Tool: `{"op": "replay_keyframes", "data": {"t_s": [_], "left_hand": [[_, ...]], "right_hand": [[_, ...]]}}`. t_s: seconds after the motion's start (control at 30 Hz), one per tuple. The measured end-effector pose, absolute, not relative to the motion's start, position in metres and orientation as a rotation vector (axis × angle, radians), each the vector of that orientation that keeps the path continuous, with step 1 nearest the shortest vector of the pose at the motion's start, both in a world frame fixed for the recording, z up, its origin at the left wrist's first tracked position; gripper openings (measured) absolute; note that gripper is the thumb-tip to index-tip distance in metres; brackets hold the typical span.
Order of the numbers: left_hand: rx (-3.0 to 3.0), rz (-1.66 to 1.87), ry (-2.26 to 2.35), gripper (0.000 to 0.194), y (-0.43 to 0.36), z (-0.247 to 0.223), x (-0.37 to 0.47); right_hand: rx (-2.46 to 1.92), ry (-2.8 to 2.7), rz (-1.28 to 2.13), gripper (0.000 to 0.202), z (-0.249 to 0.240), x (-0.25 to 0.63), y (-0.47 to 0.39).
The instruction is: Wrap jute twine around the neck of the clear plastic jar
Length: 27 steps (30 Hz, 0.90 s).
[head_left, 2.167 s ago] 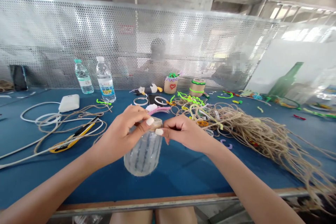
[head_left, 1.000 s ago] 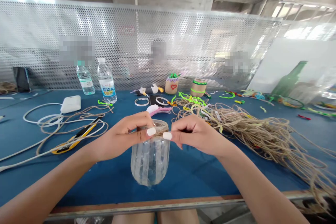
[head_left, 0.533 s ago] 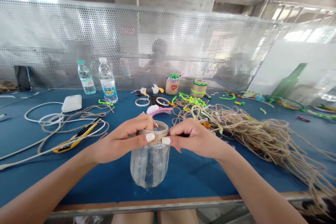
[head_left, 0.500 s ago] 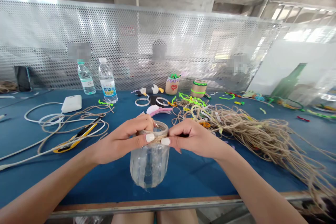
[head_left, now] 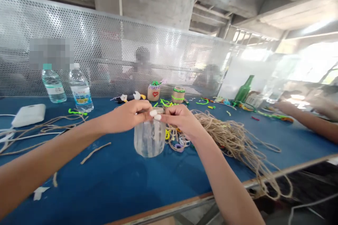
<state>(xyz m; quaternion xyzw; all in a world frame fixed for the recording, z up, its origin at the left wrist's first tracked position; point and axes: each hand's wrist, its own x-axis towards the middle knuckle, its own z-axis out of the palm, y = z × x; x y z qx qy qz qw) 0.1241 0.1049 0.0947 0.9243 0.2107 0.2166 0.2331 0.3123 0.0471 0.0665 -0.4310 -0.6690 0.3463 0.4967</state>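
Observation:
A clear jar with pale vertical strips down its sides stands between my hands, over the blue table. My left hand is closed on the jar's neck from the left, fingers bent over the rim and thumb pressed on the front. From the right, my right hand pinches the same neck with curled fingers. Both thumb tips meet at the front, just below the rim. They cover most of the neck, so the twine there is hidden.
A big heap of twine lies right of the jar, trailing over the table edge. Two decorated jars, one with a red heart, stand behind. Water bottles and a white charger are left; a green bottle and another person's arm are right.
The view has swung to the right, bringing another person's arm in. My hands have drawn together on the jar's neck, thumbs now touching. The jar appears farther from the table's front edge.

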Motion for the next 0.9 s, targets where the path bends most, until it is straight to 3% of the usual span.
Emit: {"op": "replay_keyframes", "data": {"t_s": [0.33, 0.6, 0.9], "left_hand": [[2.693, -0.018, 0.349, 0.023, 0.155, 0.109, 0.159], [2.757, -0.230, 0.408, 0.024, 0.141, 0.131, 0.164], [2.713, -0.226, 0.320, 0.014, 0.155, 0.129, 0.155]], "right_hand": [[-1.182, -1.540, 0.823, 0.041, 0.050, 0.329, 0.074], [-1.170, -1.660, 0.793, 0.039, 0.058, 0.327, 0.067], [-1.227, -1.827, 0.574, 0.032, 0.052, 0.351, 0.072]]}}
